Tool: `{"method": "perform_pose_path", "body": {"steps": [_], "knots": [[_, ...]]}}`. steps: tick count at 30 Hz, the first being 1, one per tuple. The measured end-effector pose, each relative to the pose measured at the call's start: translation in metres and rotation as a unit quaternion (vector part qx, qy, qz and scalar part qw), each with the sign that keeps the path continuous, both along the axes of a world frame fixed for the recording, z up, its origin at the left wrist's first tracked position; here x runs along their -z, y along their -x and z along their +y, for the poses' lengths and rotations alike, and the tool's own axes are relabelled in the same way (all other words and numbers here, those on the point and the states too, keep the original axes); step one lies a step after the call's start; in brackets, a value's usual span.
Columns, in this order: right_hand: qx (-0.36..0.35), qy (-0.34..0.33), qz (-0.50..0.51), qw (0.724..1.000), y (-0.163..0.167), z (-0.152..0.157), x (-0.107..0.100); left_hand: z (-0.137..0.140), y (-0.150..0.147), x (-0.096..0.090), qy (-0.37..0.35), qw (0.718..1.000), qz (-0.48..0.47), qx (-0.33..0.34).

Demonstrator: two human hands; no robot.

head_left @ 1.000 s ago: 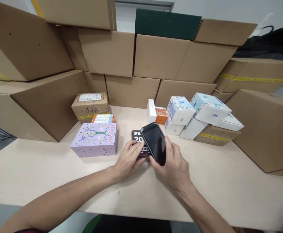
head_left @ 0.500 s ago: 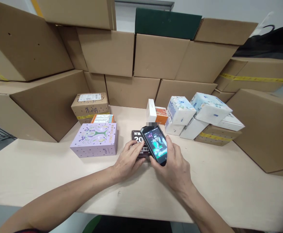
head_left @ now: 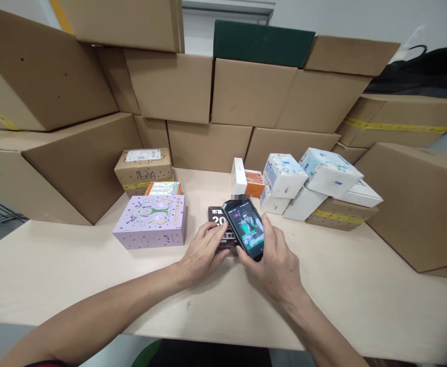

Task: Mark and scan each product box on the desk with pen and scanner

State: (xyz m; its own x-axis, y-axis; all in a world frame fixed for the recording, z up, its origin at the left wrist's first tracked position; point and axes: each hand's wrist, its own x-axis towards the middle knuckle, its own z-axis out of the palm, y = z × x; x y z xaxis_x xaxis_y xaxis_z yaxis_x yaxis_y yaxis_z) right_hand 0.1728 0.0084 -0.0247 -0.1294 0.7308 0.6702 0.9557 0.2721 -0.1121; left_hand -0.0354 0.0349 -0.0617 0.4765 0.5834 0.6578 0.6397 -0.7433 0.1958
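The right hand (head_left: 275, 260) has the lit phone (head_left: 247, 228) pinched between thumb and fingers, leaning over the dark box (head_left: 216, 215) under the left hand (head_left: 202, 255). That one's fingers sit together; can't tell if they grip. If the right thumb slackens, the phone could probably drop.

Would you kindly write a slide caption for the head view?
Right hand holding a lit phone partly over a dark box, which the left hand touches.
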Motion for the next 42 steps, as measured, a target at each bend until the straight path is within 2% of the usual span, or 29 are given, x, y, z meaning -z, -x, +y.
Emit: {"method": "perform_pose_path", "body": {"steps": [5, 8, 11, 14, 17, 22, 27, 29, 31, 32, 34, 36, 38, 42], "knots": [[-0.003, 0.01, 0.037, 0.999, -0.005, -0.001, -0.01, 0.0, 0.0, -0.003, -0.011, 1.0, 0.01, -0.007], [0.038, 0.034, 0.062, 0.997, -0.022, -0.004, -0.021, -0.001, -0.001, -0.007, -0.035, 0.999, 0.023, -0.007], [0.129, 0.116, 0.078, 0.982, -0.052, -0.011, -0.026, -0.002, -0.001, -0.011, -0.085, 0.996, 0.033, -0.003], [0.22, 0.227, 0.07, 0.946, -0.09, -0.017, -0.022, -0.003, -0.003, -0.013, -0.123, 0.992, 0.029, 0.009], [0.27, 0.3, 0.05, 0.914, -0.123, -0.024, -0.012, -0.002, -0.004, -0.014, -0.126, 0.992, 0.03, 0.009], [0.284, 0.345, 0.039, 0.894, -0.148, -0.029, 0.002, 0.0, -0.002, -0.012, -0.103, 0.994, 0.035, 0.006], [0.273, 0.359, 0.022, 0.892, -0.156, -0.026, 0.011, -0.001, -0.001, -0.007, -0.072, 0.996, 0.043, -0.017], [0.27, 0.339, 0.002, 0.901, -0.154, -0.025, 0.01, -0.003, 0.0, -0.006, -0.049, 0.998, 0.042, -0.021], [0.239, 0.281, -0.021, 0.929, -0.143, -0.023, 0.007, -0.003, 0.001, -0.006, -0.033, 0.999, 0.031, -0.013], [0.2, 0.249, -0.031, 0.947, -0.134, -0.022, 0.004, -0.002, 0.002, -0.005, -0.032, 0.999, 0.024, -0.006], [0.075, 0.209, -0.048, 0.974, -0.11, -0.016, -0.001, -0.001, 0.003, -0.005, -0.038, 0.999, 0.017, 0.003], [-0.057, 0.204, -0.066, 0.975, -0.082, -0.008, -0.001, 0.0, 0.005, -0.006, -0.047, 0.999, 0.021, 0.001], [-0.148, 0.183, -0.09, 0.968, -0.058, 0.003, 0.004, 0.002, 0.006, -0.009, -0.053, 0.998, 0.024, -0.016], [-0.222, 0.045, -0.139, 0.964, -0.041, 0.023, 0.016, -0.002, 0.011, -0.021, -0.078, 0.996, 0.001, -0.05]]}}
